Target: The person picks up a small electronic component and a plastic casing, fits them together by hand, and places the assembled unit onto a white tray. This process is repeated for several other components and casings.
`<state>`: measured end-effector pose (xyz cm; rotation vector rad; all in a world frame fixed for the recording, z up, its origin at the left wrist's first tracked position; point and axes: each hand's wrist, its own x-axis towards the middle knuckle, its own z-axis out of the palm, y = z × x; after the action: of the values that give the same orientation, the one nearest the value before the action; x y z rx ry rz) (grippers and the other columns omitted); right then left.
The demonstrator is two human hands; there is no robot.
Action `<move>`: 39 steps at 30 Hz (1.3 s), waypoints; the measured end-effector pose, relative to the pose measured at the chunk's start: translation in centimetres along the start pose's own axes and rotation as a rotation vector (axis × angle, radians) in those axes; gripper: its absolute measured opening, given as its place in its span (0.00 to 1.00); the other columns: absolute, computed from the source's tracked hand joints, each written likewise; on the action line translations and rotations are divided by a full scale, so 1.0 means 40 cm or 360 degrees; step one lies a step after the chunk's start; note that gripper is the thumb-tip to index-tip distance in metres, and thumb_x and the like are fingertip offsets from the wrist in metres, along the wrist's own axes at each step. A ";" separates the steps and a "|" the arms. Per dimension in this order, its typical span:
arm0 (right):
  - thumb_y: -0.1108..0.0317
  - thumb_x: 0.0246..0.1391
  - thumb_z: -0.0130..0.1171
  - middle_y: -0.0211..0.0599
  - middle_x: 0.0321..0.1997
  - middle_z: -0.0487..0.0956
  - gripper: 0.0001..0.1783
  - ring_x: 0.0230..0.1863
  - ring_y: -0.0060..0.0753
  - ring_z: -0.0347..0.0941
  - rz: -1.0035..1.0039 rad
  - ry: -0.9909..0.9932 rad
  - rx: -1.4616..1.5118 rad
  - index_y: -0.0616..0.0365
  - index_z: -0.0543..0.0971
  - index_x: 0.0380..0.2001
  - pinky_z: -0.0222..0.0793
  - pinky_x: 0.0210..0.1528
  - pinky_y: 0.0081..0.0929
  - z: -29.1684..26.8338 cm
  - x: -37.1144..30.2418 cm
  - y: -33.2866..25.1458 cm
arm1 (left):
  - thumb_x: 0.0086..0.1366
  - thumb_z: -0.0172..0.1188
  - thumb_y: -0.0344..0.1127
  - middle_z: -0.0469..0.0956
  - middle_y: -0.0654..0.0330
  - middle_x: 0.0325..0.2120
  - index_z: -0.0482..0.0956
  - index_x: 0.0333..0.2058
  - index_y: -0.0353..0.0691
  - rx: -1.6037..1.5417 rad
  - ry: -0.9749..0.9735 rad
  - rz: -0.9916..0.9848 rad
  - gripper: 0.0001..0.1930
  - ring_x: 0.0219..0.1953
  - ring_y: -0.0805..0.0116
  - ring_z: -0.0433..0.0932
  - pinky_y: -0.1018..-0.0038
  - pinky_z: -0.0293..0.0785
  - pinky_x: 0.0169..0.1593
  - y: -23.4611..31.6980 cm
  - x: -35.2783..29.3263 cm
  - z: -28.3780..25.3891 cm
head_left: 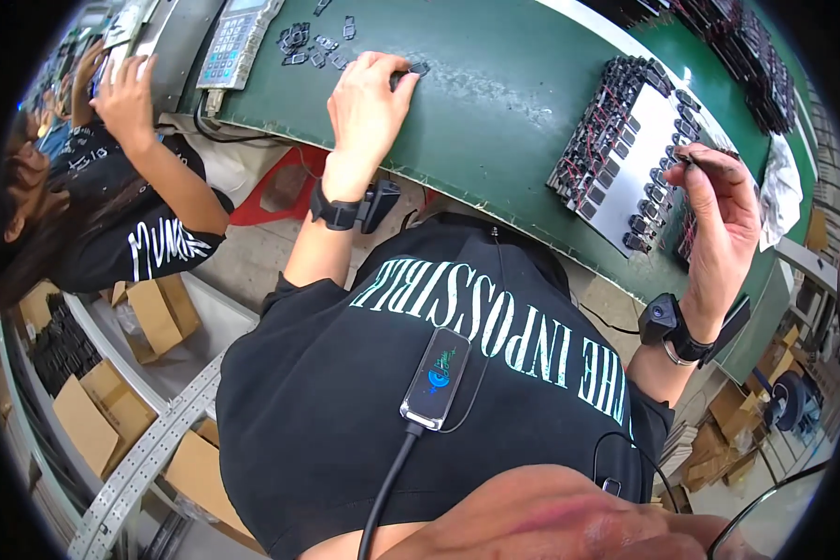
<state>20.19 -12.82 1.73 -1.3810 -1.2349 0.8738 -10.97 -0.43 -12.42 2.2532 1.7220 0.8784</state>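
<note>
Over the green bench my left hand (369, 107) is closed, with thumb and fingers round a small black part (419, 69). Beside it, toward the far left, lies a loose group of similar small black parts (296, 37). My right hand (726, 201) is raised at the right side of the bench, thumb and fingertips pinched on a small dark piece; its exact kind cannot be made out. Under and beside that hand a white board (646, 126) carries rows of small black modules (658, 194). Many more with red wires (595, 131) stand packed along its left edge.
A grey keypad device (231, 47) with a cable sits at the bench's left end. More black modules (737, 56) are stacked at the far right, near a white cloth (780, 191). At left a co-worker's hand (126, 98) is raised. Cardboard boxes (103, 411) stand below.
</note>
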 end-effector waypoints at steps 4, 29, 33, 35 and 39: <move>0.75 0.58 0.60 0.33 0.40 0.81 0.09 0.38 0.22 0.77 0.0123 0.0070 -0.0002 0.63 0.78 0.43 0.70 0.44 0.19 -0.016 -0.020 0.006 | 0.58 0.65 0.37 0.79 0.60 0.30 0.83 0.38 0.43 0.0094 -0.0216 0.0372 0.10 0.28 0.61 0.78 0.69 0.75 0.35 -0.010 0.055 0.001; 0.76 0.60 0.58 0.31 0.39 0.78 0.09 0.38 0.18 0.75 -0.0063 0.0321 0.0174 0.65 0.76 0.44 0.71 0.44 0.16 0.061 -0.077 0.074 | 0.68 0.57 0.27 0.81 0.55 0.41 0.77 0.50 0.30 -0.2175 -0.0915 0.0028 0.14 0.37 0.71 0.82 0.78 0.82 0.43 0.448 0.035 0.024; 0.75 0.60 0.58 0.29 0.37 0.79 0.08 0.36 0.16 0.74 -0.0083 0.0412 0.0030 0.64 0.78 0.43 0.71 0.42 0.15 0.049 -0.067 0.102 | 0.69 0.54 0.26 0.81 0.52 0.42 0.77 0.49 0.28 -0.2400 -0.1009 -0.0188 0.12 0.41 0.69 0.83 0.78 0.83 0.43 0.464 0.006 0.022; 0.74 0.60 0.59 0.29 0.36 0.79 0.08 0.36 0.15 0.74 -0.0075 0.0423 -0.0018 0.64 0.78 0.42 0.70 0.41 0.14 0.042 -0.068 0.108 | 0.69 0.53 0.26 0.81 0.52 0.42 0.77 0.49 0.27 -0.2401 -0.1008 -0.0185 0.12 0.41 0.67 0.83 0.76 0.83 0.44 0.457 0.002 0.029; 0.73 0.60 0.59 0.26 0.34 0.79 0.08 0.34 0.13 0.73 -0.0010 0.0336 0.0096 0.63 0.79 0.42 0.70 0.39 0.13 0.030 -0.071 0.107 | 0.70 0.54 0.27 0.81 0.52 0.43 0.77 0.50 0.28 -0.2369 -0.1016 -0.0143 0.13 0.42 0.65 0.83 0.75 0.83 0.45 0.451 -0.005 0.036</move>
<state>19.39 -15.01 -3.00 -1.3824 -1.0433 0.7347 4.62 -6.04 -5.17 1.1500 0.4555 0.8082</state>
